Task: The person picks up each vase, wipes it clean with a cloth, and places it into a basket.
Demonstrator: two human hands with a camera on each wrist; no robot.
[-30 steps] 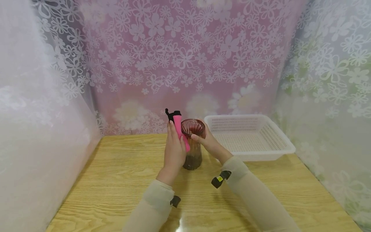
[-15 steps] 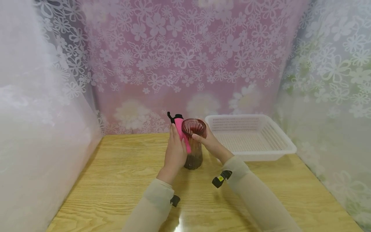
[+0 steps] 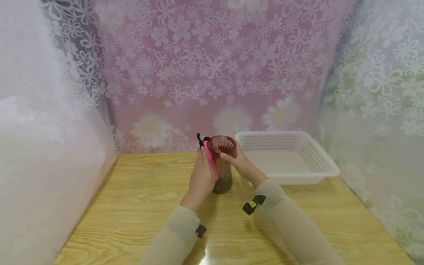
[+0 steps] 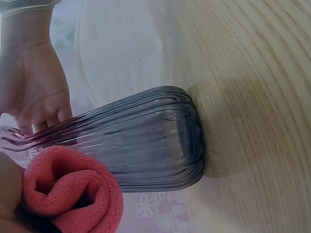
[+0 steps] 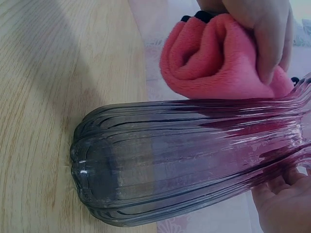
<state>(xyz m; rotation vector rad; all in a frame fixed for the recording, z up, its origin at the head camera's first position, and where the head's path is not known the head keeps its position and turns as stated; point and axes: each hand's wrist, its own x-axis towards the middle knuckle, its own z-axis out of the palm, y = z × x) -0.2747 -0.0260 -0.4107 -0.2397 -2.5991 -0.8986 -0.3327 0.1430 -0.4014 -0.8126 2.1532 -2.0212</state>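
Observation:
A ribbed glass vase (image 3: 224,175), reddish at the flared rim and smoky grey at the base, stands upright on the table. My right hand (image 3: 246,164) grips its neck from the right, thumb at the front just below the rim. On the vase's left side, my left hand (image 3: 201,177) holds a folded, fluffy pink cloth (image 5: 233,68) with black trim against the glass. From the left wrist view, the rolled end of the cloth shows beside the vase. The palm hides most of the cloth in the head view.
A white perforated plastic basket (image 3: 293,179) sits at the back right, just beyond the right hand. The wood-grain table (image 3: 132,206) is bordered by a pink floral sheet (image 3: 212,73) behind and pale sheets at both sides.
My left hand has shifted slightly right with the cloth, whose black-trimmed top has dropped and turned behind the vase's left edge. The right hand and vase are nearly still.

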